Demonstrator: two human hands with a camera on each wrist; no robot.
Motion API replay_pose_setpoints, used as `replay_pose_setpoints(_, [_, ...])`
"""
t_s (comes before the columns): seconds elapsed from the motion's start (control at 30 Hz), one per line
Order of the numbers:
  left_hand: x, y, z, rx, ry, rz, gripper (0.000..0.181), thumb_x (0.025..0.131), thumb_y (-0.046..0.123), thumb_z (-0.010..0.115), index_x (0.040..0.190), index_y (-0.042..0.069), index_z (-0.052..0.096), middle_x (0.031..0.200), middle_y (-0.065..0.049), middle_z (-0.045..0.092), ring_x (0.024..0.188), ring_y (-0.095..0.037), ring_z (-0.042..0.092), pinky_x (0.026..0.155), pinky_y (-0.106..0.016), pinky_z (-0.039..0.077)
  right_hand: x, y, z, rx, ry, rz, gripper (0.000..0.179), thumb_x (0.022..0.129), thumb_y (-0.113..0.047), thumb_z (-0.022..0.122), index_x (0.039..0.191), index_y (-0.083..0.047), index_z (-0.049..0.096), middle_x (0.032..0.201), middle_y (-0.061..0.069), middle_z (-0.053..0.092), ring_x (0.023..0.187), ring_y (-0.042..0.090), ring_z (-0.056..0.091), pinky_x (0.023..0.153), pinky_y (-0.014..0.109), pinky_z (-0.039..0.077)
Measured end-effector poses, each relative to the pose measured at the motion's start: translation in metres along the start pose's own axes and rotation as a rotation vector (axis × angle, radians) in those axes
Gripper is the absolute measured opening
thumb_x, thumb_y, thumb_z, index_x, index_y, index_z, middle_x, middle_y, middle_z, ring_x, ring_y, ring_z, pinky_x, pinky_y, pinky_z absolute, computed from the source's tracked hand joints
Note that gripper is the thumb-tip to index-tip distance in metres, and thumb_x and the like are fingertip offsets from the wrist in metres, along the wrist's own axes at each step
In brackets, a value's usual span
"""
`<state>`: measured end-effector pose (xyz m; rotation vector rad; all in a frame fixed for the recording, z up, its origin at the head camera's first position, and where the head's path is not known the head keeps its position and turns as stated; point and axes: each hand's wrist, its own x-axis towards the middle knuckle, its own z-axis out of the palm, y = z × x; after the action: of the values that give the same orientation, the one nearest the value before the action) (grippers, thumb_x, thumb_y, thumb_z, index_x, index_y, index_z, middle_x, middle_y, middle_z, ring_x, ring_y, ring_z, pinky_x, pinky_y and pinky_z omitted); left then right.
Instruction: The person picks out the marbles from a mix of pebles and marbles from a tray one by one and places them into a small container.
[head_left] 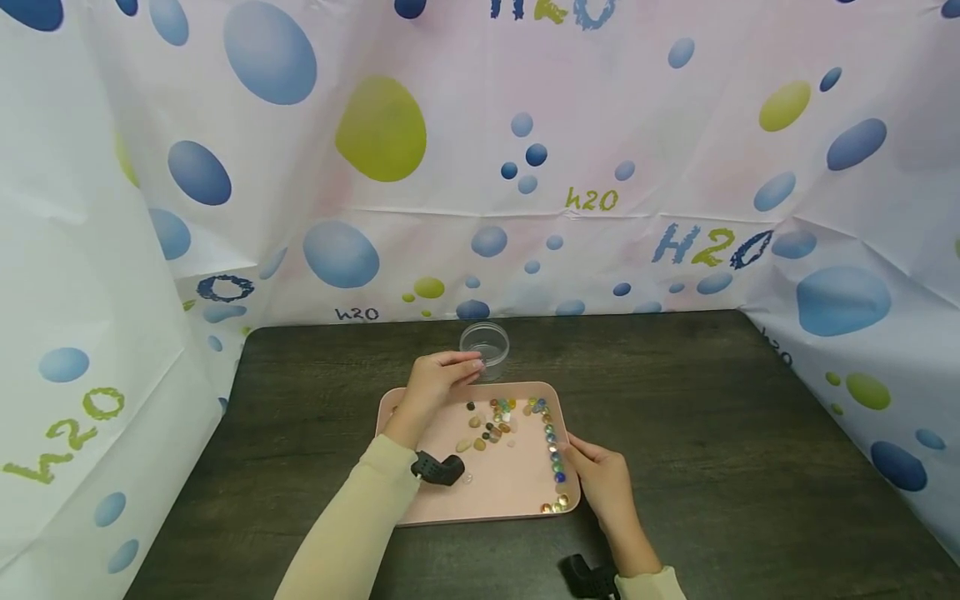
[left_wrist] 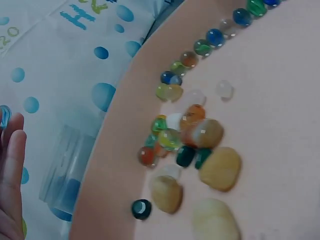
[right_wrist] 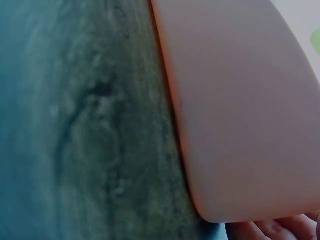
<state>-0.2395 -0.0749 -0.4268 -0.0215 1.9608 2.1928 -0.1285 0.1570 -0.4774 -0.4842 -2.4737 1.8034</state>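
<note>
My left hand [head_left: 431, 390] reaches over the far side of a pink tray [head_left: 498, 498], its fingertips at a clear round jar [head_left: 491, 340]. Between those fingers, in the left wrist view, is a small bluish glass marble [left_wrist: 5, 116], partly cut off by the frame. My right hand [head_left: 606, 483] grips the tray's right edge; in the right wrist view its fingers [right_wrist: 280, 231] show beneath the rim. A row of glass marbles [head_left: 553, 450] lines the tray's right side. Mixed pebbles [left_wrist: 220, 168] and marbles lie in a cluster near the far side.
A dark wood-patterned table [head_left: 720, 450] lies under the tray. Behind and beside it hangs a white sheet [head_left: 465, 158] with blue and green spots. A black wrist camera [head_left: 438, 468] on the left wrist covers part of the tray.
</note>
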Motion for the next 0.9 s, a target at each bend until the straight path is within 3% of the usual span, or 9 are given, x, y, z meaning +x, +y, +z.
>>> replay_pose_setpoints(0.1, [0.004,0.006,-0.001,-0.073,-0.005,0.017,0.031,0.084,0.009,0.066,0.113,0.001,0.066,0.114,-0.017,0.064,0.093,-0.014,0.068,0.090,-0.033,0.050,0.000,0.001,-0.001,0.020,-0.009,-0.001,0.038,0.087,-0.027,0.065,0.115,-0.001,0.065,0.110,0.019,0.065,0.101,0.029,0.064,0.078,0.034,0.055])
replay_pose_setpoints(0.27, [0.014,0.015,-0.003,-0.214,0.000,-0.012,0.036,0.086,0.007,0.064,0.120,-0.002,0.060,0.119,-0.018,0.062,0.096,-0.013,0.067,0.090,-0.026,0.050,0.000,0.003,0.000,0.040,-0.015,0.014,0.041,0.086,-0.033,0.066,0.114,-0.002,0.066,0.105,0.018,0.067,0.091,0.025,0.068,0.069,0.029,0.056])
replay_pose_setpoints(0.5, [0.030,0.025,-0.002,-0.327,0.026,-0.028,0.036,0.087,0.005,0.062,0.122,-0.003,0.057,0.128,-0.021,0.054,0.098,-0.014,0.066,0.090,-0.023,0.049,0.001,0.002,0.000,0.029,-0.013,0.010,0.038,0.087,-0.028,0.065,0.114,-0.001,0.066,0.107,0.018,0.066,0.094,0.026,0.067,0.070,0.029,0.056])
replay_pose_setpoints(0.7, [0.043,0.031,-0.003,-0.314,0.013,-0.012,0.043,0.089,0.006,0.061,0.128,-0.007,0.051,0.132,-0.023,0.049,0.100,-0.013,0.065,0.088,-0.021,0.049,0.002,-0.002,-0.002,0.017,-0.023,0.010,0.039,0.087,-0.031,0.066,0.113,-0.003,0.066,0.109,0.017,0.066,0.098,0.026,0.065,0.074,0.031,0.056])
replay_pose_setpoints(0.9, [0.053,0.029,0.002,-0.238,0.033,-0.006,0.035,0.088,0.007,0.063,0.121,-0.003,0.059,0.127,-0.022,0.055,0.098,-0.013,0.066,0.091,-0.024,0.049,0.001,-0.003,-0.006,0.000,-0.020,0.025,0.039,0.086,-0.029,0.067,0.114,-0.002,0.066,0.108,0.018,0.066,0.099,0.028,0.065,0.076,0.033,0.056])
